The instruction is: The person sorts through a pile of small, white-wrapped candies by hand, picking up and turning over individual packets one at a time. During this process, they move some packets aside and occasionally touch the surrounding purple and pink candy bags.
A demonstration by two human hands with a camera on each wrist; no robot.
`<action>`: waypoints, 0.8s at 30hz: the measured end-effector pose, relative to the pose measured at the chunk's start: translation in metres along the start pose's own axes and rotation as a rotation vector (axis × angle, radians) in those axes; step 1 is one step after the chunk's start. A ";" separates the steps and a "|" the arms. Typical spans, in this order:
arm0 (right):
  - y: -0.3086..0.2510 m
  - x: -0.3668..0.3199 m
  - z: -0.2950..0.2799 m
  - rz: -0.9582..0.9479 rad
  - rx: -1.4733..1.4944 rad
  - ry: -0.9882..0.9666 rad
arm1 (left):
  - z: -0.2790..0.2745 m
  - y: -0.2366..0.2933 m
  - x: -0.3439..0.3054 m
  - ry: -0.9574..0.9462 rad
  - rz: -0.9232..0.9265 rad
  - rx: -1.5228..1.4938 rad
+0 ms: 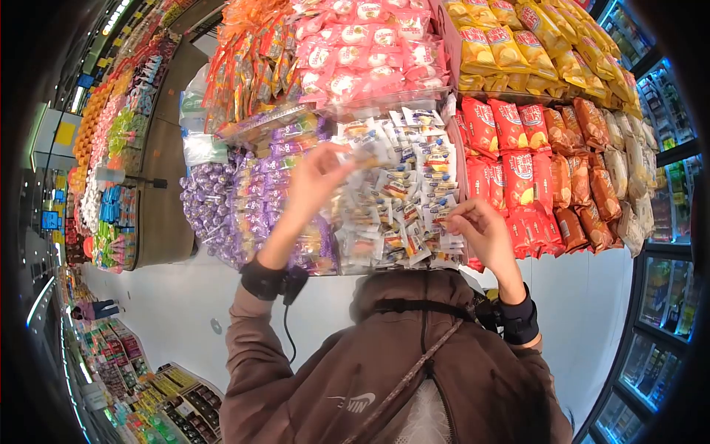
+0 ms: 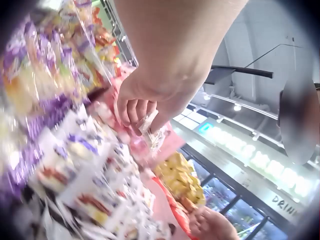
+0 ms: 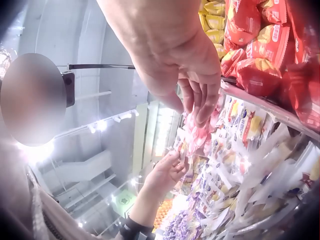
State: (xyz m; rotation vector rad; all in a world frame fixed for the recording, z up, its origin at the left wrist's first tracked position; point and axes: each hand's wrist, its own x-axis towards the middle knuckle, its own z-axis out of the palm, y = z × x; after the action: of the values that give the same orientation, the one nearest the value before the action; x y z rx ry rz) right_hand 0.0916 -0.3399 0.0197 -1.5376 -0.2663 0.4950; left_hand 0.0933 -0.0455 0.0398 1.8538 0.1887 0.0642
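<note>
My left hand (image 1: 316,176) is raised over the middle bin, pinching a small clear-and-white wrapped snack packet (image 2: 151,134) between thumb and fingers. Below it lies a heap of similar small white packets (image 1: 403,185) with blue and yellow print. My right hand (image 1: 479,231) hovers over the right side of this heap, near the red bags. Its fingers (image 3: 204,112) bend loosely downward, and nothing shows between them in the right wrist view.
Purple-wrapped candies (image 1: 211,200) fill the bin on the left. Pink bags (image 1: 362,52) stand behind, yellow bags (image 1: 510,48) at the back right, and red bags (image 1: 529,174) on the right. A low divider (image 3: 272,107) edges the packet bin. Drink coolers (image 1: 665,296) line the far right.
</note>
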 end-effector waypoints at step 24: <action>0.017 -0.015 0.007 -0.040 0.046 -0.003 | -0.019 -0.001 -0.038 0.148 0.633 0.756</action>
State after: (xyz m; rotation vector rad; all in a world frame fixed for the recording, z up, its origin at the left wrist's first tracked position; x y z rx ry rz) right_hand 0.0729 -0.3414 0.0053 -1.4839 -0.2857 0.4694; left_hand 0.0531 -0.0331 0.0461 2.5994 -0.3281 0.6432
